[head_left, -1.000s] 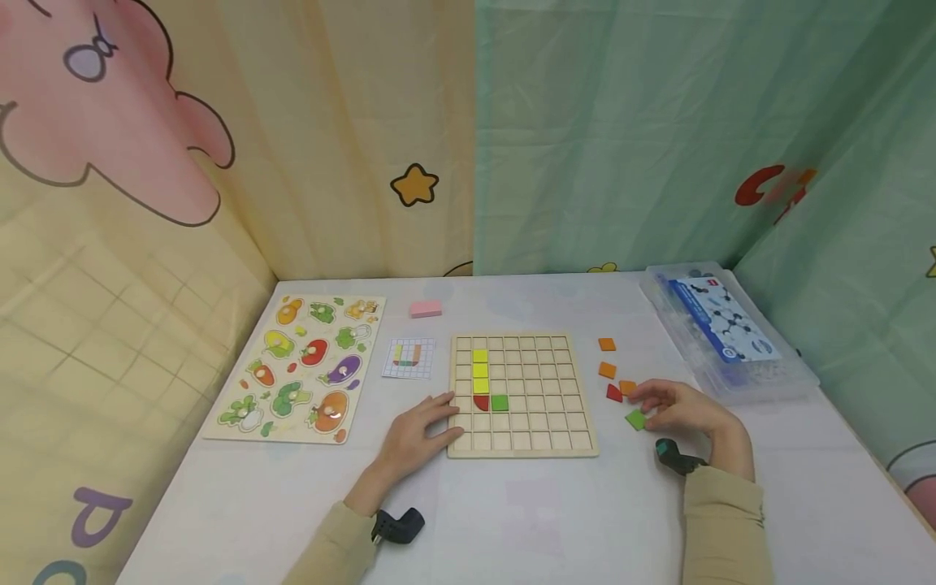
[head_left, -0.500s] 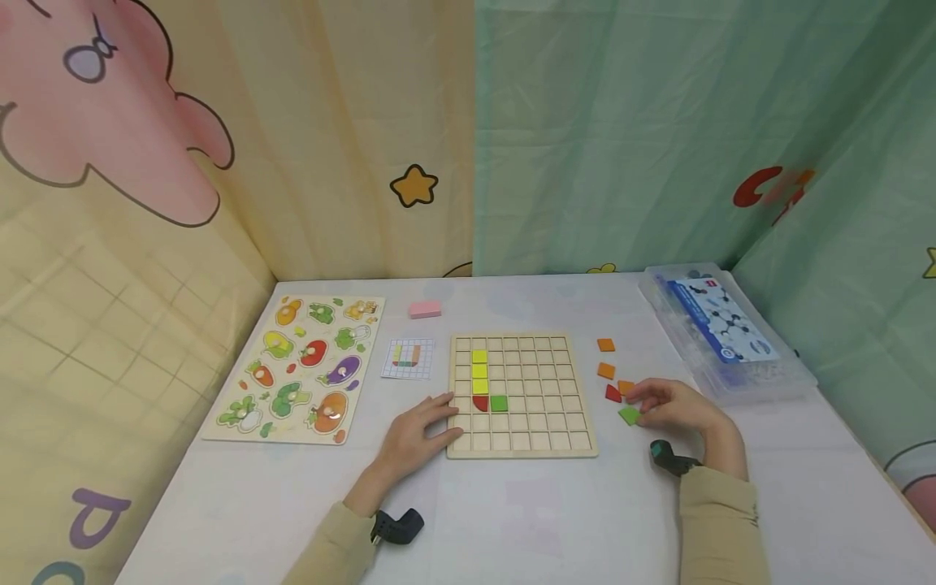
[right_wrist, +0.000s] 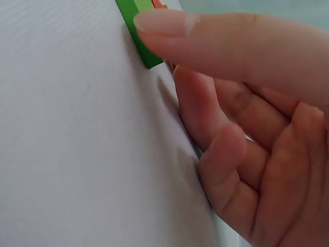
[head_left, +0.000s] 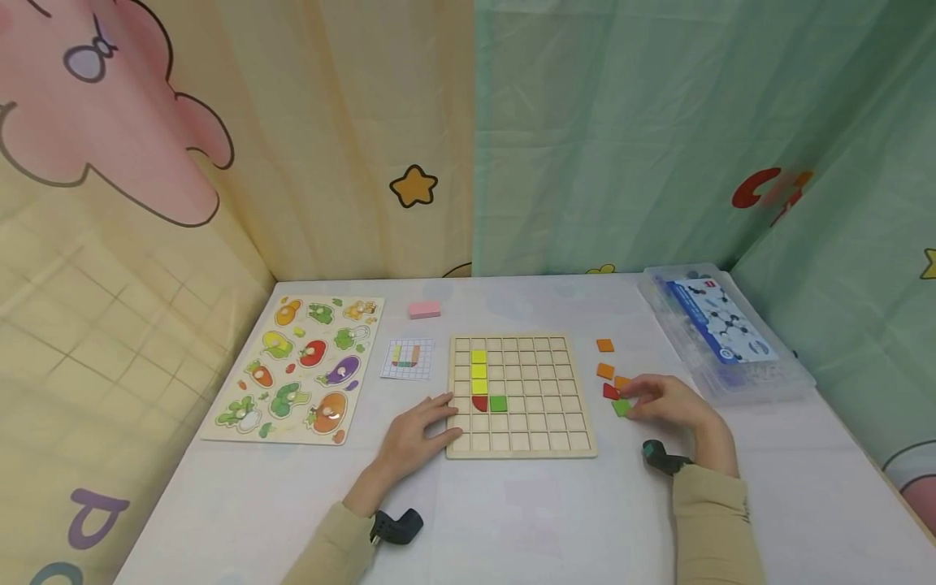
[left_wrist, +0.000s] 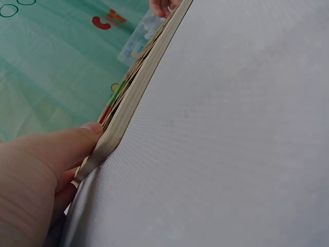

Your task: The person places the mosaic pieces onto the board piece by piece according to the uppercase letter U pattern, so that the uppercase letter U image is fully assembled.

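Here, the left hand rests loose, lightly bent fingers along the left edge of a wooden grid board, thumb upon its rim, presumably to stop it sliding on the table. To the board's right, the right hand has its grip on a loose green tile at table level, apparently pinched between thumb and forefinger; the right wrist view hides the forefinger, so this reading is only probable. A loose red piece and three orange tiles lie nearby, within that hand's easy reach. On the grid, three yellow tiles stand in a column beyond a red corner piece, with a seated green tile in the next cell rightward. A patterned card lies left of the board, likely for easy viewing. Lettering: the plastic box carries a blue-and-white label with molecule-like models, its print too small to read; a purple letter-like mark appears at lower left.
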`<state>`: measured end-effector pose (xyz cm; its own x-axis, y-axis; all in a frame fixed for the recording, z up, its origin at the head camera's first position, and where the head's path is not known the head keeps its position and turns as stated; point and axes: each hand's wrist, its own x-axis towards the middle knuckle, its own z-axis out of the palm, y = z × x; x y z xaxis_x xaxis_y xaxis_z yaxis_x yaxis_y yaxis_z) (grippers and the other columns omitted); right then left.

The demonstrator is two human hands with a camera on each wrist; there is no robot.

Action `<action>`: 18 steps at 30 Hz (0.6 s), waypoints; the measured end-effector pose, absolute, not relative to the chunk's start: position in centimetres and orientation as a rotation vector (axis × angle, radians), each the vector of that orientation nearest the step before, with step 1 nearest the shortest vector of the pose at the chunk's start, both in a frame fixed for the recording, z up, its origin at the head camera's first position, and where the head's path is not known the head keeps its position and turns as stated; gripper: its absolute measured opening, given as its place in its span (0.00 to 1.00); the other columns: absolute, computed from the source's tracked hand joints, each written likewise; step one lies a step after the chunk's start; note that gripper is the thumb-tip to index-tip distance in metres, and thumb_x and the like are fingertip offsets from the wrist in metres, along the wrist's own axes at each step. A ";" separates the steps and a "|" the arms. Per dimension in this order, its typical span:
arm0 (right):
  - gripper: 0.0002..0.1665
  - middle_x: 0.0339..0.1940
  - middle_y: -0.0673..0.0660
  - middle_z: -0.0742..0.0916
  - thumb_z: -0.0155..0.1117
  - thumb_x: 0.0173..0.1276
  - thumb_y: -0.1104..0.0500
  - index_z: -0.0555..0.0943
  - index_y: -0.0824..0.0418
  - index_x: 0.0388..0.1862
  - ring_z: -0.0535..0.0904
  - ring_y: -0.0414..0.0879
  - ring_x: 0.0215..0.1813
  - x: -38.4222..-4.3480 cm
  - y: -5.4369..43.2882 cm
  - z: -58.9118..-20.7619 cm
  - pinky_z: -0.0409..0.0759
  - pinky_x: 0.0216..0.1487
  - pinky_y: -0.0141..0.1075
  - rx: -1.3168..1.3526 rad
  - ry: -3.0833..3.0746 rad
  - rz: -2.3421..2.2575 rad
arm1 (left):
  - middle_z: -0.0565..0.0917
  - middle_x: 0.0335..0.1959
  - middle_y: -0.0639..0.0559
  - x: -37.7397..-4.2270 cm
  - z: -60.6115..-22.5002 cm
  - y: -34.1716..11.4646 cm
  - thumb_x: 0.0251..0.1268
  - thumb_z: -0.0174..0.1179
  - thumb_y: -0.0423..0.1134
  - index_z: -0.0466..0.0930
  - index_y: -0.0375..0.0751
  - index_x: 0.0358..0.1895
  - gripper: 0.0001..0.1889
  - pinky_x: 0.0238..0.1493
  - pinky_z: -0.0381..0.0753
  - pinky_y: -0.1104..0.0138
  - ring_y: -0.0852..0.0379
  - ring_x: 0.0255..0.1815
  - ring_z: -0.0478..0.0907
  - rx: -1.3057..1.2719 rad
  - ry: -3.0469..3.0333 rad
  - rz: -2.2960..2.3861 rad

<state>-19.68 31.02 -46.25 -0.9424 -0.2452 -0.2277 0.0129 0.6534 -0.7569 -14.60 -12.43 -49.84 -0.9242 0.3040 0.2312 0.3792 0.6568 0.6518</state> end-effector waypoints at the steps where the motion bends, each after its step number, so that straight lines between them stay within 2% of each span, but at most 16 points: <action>1: 0.23 0.41 0.57 0.84 0.74 0.52 0.58 0.80 0.65 0.47 0.77 0.48 0.37 -19.7 31.0 -46.2 0.78 0.41 0.38 -0.187 2.567 -1.171 | 0.74 0.63 0.54 -14.6 -49.8 -12.4 0.59 0.64 0.50 0.82 0.46 0.52 0.20 0.68 0.64 0.57 0.46 0.66 0.65 -0.573 -2.766 -1.124; 11: 0.23 0.35 0.54 0.83 0.75 0.50 0.56 0.81 0.63 0.44 0.75 0.49 0.36 -20.0 30.2 -46.3 0.76 0.37 0.37 -0.112 2.644 -1.109 | 0.74 0.63 0.55 -14.6 -50.0 -12.5 0.59 0.64 0.51 0.82 0.46 0.52 0.20 0.68 0.64 0.57 0.47 0.66 0.66 -0.576 -2.761 -1.117; 18: 0.23 0.41 0.57 0.84 0.74 0.52 0.54 0.81 0.65 0.44 0.76 0.49 0.40 -20.0 29.7 -45.8 0.77 0.40 0.36 -0.078 2.676 -1.098 | 0.74 0.63 0.55 -14.6 -49.9 -12.5 0.59 0.64 0.51 0.82 0.46 0.52 0.20 0.68 0.63 0.58 0.48 0.66 0.66 -0.572 -2.769 -1.108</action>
<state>-19.99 29.66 -45.82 -0.9680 -0.1424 -0.2065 0.0436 0.7152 -0.6976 -14.60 -12.46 -49.93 -0.9238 0.3041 0.2328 0.3807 0.6639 0.6437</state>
